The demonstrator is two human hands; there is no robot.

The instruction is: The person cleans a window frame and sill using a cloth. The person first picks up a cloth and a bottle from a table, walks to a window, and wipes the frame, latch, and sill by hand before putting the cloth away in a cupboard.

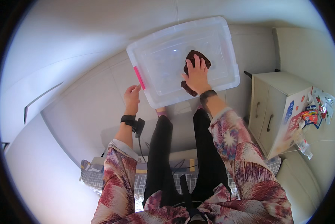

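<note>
A translucent plastic storage box (163, 99) with a pale lid stands on the floor, slightly turned. On its left side is a pink latch (139, 77). My right hand (197, 76) presses a dark brown cloth (201, 56) down on the right half of the lid. Part of the cloth bunches out below the palm, near the wrist. Beside the lower end of the pink latch is my left hand (131, 98), its fingers curled in with the fingertips close to the box's edge. Nothing shows between those fingers, and whether they touch the box is unclear.
At the right stands a small pale cabinet (266, 108) with dark handles, a printed carton (292, 115), snack packets (320, 104) and a clear plastic bottle (303, 145) beside it. My legs (158, 145) are just below the box. Behind them lies grey checked fabric (96, 175). A dark cable (141, 149) hangs from my left wrist.
</note>
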